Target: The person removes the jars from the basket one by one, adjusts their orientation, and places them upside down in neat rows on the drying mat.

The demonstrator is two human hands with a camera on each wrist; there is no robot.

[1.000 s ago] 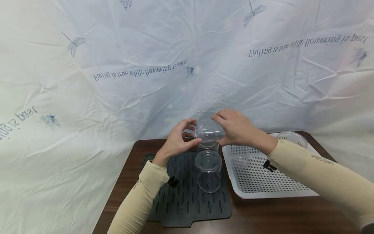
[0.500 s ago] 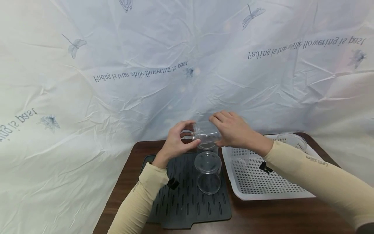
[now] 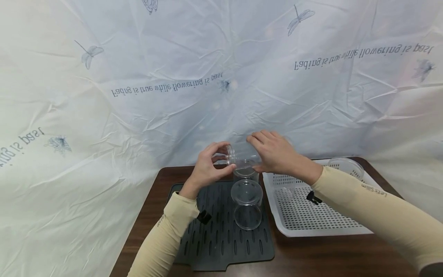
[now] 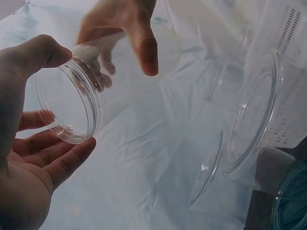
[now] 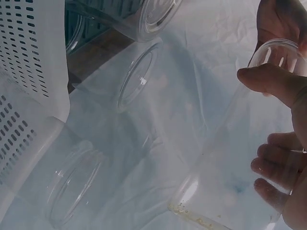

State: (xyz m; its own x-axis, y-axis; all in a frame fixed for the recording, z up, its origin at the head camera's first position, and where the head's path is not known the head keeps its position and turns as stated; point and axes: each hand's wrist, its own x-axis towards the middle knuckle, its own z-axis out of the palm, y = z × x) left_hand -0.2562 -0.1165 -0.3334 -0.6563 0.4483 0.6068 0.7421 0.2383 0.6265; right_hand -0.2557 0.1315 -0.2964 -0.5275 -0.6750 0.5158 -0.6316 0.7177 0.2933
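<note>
Both hands hold a clear cylindrical jar (image 3: 245, 154) sideways in the air above the back of the dark mat. My left hand (image 3: 207, 165) grips the ridged, ring-shaped end (image 4: 72, 136), thumb on one side and fingers on the other. Whether that ring is a separate lid or the jar's neck, I cannot tell. My right hand (image 3: 275, 152) is wrapped round the opposite part of the body. Small yellowish specks or drops (image 5: 192, 215) show near the jar's far end in the right wrist view. Below the hands, a clear jar (image 3: 246, 192) stands upright on the mat, with another behind it, partly hidden.
A dark slotted mat (image 3: 214, 238) lies on the brown wooden table (image 3: 290, 257). To its right is a white perforated basket (image 3: 287, 231), with clear containers (image 3: 346, 164) in it, partly behind the right arm. A pale printed sheet (image 3: 166, 123) hangs behind the table.
Both hands have shifted slightly left with the jar over the last second. Their hold on it looks the same, and the standing jars have not moved.
</note>
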